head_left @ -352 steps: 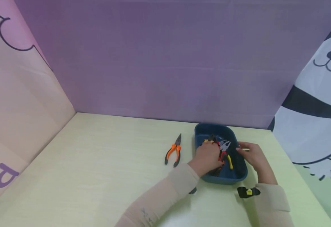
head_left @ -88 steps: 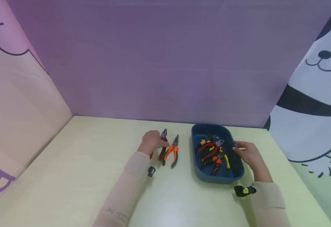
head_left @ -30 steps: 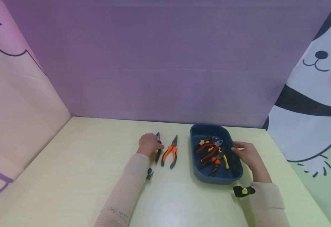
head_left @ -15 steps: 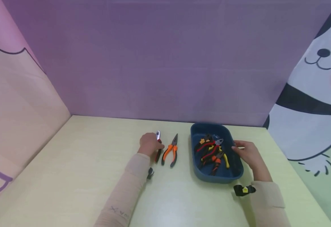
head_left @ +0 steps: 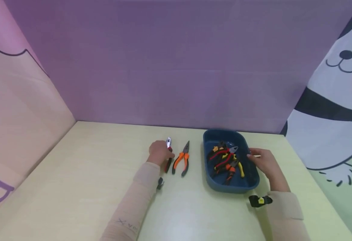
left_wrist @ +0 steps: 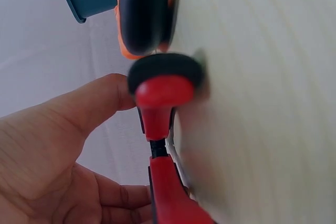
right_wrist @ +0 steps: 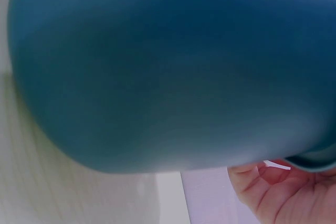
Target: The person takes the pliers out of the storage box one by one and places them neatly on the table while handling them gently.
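My left hand (head_left: 159, 153) holds a pair of red-and-black pliers (head_left: 169, 144) on the table between thumb and fingers, its metal head pointing away from me. In the left wrist view the red handles (left_wrist: 173, 192) lie between my thumb and curled fingers. Just right of them lie orange-and-black long-nose pliers (head_left: 186, 148), handles spread. My right hand (head_left: 264, 161) grips the right rim of a dark blue bin (head_left: 230, 189), thumb at the edge. Several pliers with red, yellow and orange handles lie heaped in the bin, such as the red-handled pair (head_left: 231, 150).
The pale wooden table (head_left: 103, 167) runs back to a purple wall panel (head_left: 176, 67). A panda-print panel (head_left: 332, 140) stands at the right, beyond the bin, and a light printed panel (head_left: 16, 110) at the left.
My left hand, earlier inside the bin, has moved left with the red-and-black pliers to beside the orange pair. Their handles, spread before, are now together. My right hand stays on the bin.
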`<control>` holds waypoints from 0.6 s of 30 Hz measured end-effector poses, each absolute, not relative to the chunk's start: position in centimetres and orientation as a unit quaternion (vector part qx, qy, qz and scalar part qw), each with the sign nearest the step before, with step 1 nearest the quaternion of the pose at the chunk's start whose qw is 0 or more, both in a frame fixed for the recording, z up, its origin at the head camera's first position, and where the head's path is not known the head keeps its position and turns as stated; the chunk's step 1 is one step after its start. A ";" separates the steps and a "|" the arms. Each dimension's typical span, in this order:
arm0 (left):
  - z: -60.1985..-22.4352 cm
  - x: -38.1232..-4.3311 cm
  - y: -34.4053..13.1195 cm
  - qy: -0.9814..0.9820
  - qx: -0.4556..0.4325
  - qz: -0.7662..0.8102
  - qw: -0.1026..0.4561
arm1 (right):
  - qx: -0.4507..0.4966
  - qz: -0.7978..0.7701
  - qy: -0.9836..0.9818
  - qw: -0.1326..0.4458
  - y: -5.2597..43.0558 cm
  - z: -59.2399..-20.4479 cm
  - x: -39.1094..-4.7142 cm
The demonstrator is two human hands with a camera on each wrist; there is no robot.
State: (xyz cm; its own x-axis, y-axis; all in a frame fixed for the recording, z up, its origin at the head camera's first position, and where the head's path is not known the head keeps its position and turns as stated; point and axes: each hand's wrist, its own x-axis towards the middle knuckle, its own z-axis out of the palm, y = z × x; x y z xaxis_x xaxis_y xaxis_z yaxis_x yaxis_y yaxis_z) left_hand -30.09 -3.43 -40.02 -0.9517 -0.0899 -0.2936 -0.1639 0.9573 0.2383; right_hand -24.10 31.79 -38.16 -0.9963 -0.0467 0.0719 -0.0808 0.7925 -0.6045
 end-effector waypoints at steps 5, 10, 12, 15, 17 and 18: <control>-40.3 -30.2 -3.4 0.979 -0.065 0.136 0.138 | 0.023 0.326 -0.945 0.012 31.7 -38.0 -24.0; -40.4 -30.2 -3.5 0.980 -0.062 0.129 0.136 | 0.027 0.324 -0.946 0.018 31.8 -38.1 -24.0; -40.4 -30.2 -3.4 0.980 -0.062 0.126 0.138 | 0.030 0.324 -0.945 0.022 31.8 -38.0 -24.0; -40.5 -30.2 -3.4 0.980 -0.063 0.124 0.139 | 0.032 0.323 -0.946 0.025 31.8 -38.1 -24.0; -40.6 -30.2 -3.5 0.980 -0.065 0.127 0.138 | 0.032 0.323 -0.945 0.024 31.8 -38.1 -24.0; -40.6 -30.2 -3.5 0.980 -0.065 0.128 0.137 | 0.032 0.324 -0.945 0.024 31.8 -38.1 -24.0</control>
